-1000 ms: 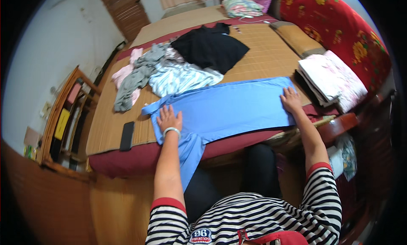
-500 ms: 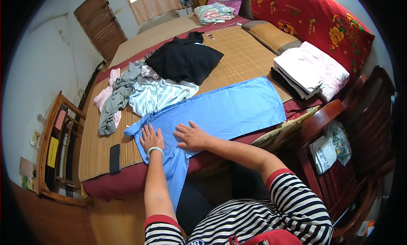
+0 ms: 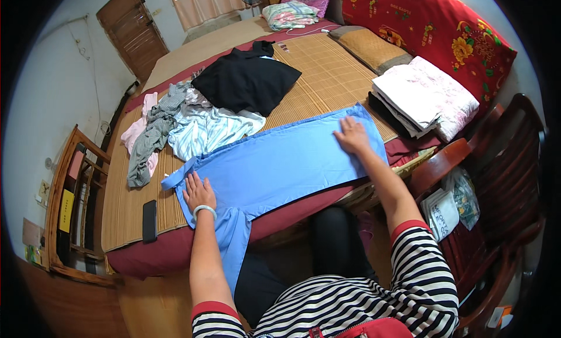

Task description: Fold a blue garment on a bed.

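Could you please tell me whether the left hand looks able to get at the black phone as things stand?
Probably yes: the left hand lies flat on the blue garment, the black phone rests uncovered nearby on the woven mat, and nothing appears to stand between them.

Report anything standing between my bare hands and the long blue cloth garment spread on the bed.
Nothing visible does. The left hand rests on the long blue cloth garment near its left end; the right hand is over its right part, contact uncertain. The flat black rectangular phone lies off to the left.
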Demonstrator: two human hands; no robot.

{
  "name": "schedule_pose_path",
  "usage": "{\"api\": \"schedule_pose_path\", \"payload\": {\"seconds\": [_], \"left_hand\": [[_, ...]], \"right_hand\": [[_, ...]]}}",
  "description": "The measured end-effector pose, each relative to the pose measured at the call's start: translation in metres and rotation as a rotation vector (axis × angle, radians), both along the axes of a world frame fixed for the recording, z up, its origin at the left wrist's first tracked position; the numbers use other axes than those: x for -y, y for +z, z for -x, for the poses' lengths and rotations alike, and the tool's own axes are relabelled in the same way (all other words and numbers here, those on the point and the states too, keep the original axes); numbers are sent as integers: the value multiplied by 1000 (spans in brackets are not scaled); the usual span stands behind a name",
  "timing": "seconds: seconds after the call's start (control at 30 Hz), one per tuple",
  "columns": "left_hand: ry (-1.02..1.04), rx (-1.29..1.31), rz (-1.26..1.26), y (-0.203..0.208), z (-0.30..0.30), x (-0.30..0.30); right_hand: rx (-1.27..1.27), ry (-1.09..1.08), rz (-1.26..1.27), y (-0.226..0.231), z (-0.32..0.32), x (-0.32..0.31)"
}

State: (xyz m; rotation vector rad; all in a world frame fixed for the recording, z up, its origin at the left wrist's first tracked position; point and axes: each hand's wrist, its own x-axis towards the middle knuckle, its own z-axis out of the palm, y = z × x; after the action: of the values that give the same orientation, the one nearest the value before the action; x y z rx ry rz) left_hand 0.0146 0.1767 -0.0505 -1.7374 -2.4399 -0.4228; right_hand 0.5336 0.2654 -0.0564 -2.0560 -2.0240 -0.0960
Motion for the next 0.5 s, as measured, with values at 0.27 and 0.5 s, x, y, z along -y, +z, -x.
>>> {"api": "schedule_pose_path", "payload": {"seconds": [0.27,0.5], "left_hand": [[73,-83,23,-4,1,2],[60,-66,48,1,-13,-6]], "right_hand": [[45,-62,-10,3,-43,2],[-43,-198,92,-1,-11,-9]]}}
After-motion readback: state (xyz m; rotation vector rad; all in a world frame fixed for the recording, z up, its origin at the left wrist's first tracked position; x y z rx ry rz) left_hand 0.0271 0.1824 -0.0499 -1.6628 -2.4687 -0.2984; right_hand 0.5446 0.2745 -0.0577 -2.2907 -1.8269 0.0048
